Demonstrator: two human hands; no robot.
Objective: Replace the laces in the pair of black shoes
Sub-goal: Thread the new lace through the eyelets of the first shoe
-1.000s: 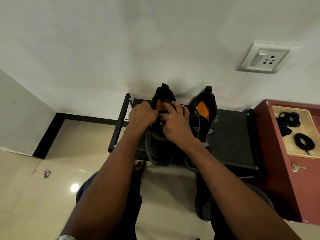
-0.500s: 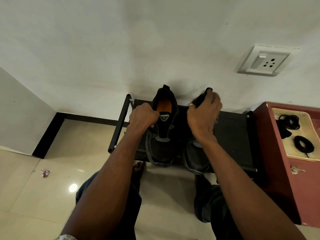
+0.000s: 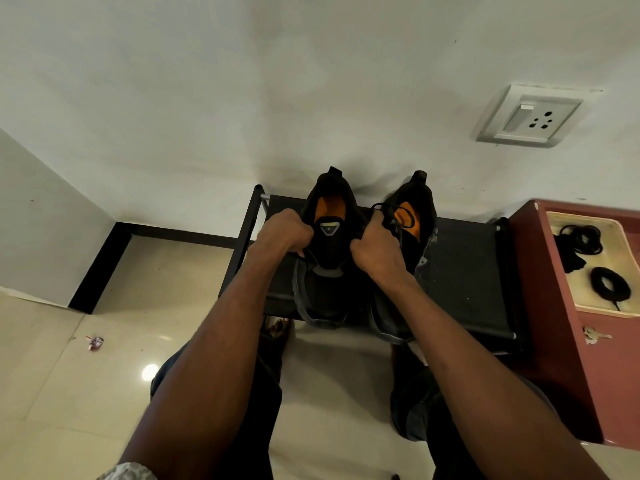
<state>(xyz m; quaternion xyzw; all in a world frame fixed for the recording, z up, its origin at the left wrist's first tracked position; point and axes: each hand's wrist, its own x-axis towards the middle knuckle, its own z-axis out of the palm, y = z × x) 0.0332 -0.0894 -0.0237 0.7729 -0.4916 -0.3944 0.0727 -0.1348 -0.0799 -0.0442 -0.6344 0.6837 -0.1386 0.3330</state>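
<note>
Hands grip a lace on a black shoe.
Left hand [image 3: 284, 232] and right hand [image 3: 375, 244] each clutch a lace end [image 3: 388, 211] beside the left shoe [image 3: 327, 251], which stands on the rack [image 3: 467, 271] next to its pair [image 3: 414, 216].

Left black low-top shoe with orange insole [image 3: 327, 271]: stands upright on the black rack shelf, toe toward the viewer, heel against the white wall. Tongue exposed, bearing a small grey logo tab; grey trim at sole and toe. A black lace end shows at its left eyelet edge.

Right black low-top shoe with orange insole [image 3: 412, 233]: stands just beside the first, same orientation, tilted slightly rightward. A thin black lace loop [image 3: 388, 211] lies across its opening.

Coiled black spare laces [image 3: 609, 284]: two bundles in a cream tray on the red cabinet, well apart from the shoes.
</note>
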